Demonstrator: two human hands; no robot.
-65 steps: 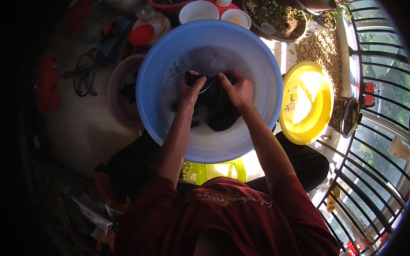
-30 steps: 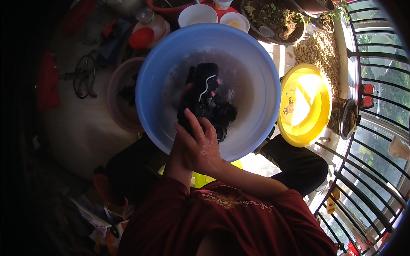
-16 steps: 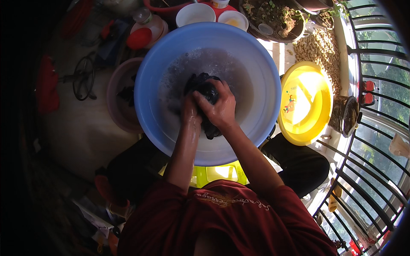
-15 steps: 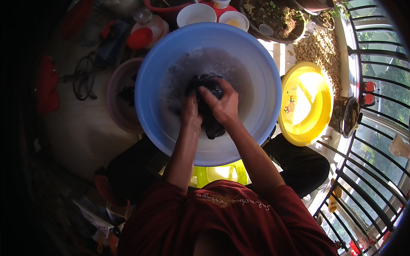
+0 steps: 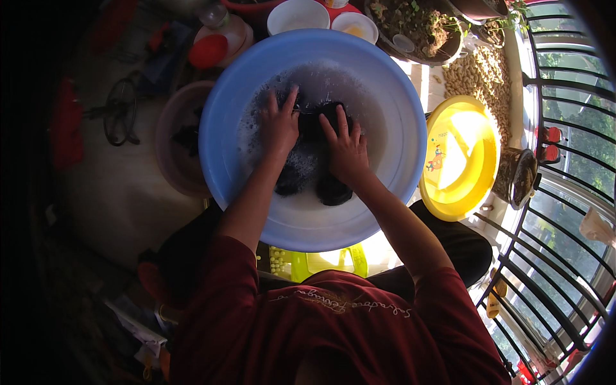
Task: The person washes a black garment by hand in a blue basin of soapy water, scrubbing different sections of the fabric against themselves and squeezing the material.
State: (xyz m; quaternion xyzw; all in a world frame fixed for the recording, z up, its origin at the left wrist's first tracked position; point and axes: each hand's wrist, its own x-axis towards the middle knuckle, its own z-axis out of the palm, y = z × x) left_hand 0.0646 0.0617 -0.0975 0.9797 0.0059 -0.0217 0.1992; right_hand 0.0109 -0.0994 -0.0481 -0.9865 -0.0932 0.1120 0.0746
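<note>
A big blue basin [image 5: 398,122] with soapy water sits in front of me. A wet black garment [image 5: 314,173] lies bunched in the foam. My left hand [image 5: 279,125] presses flat on the garment's left part, fingers spread and pointing away from me. My right hand [image 5: 346,151] lies on the garment's right part, fingers curled over the dark cloth. Both forearms reach down into the basin from my red sleeves.
A yellow tub [image 5: 462,157] stands to the right of the basin, and a brownish basin [image 5: 173,138] to the left. White bowls [image 5: 298,14] and a planter with soil [image 5: 414,25] are at the back. A metal railing [image 5: 564,212] runs along the right.
The hands had the garment bunched and lifted in the basin's middle. Now both hands have spread apart and push it down into the foam, farther from me.
</note>
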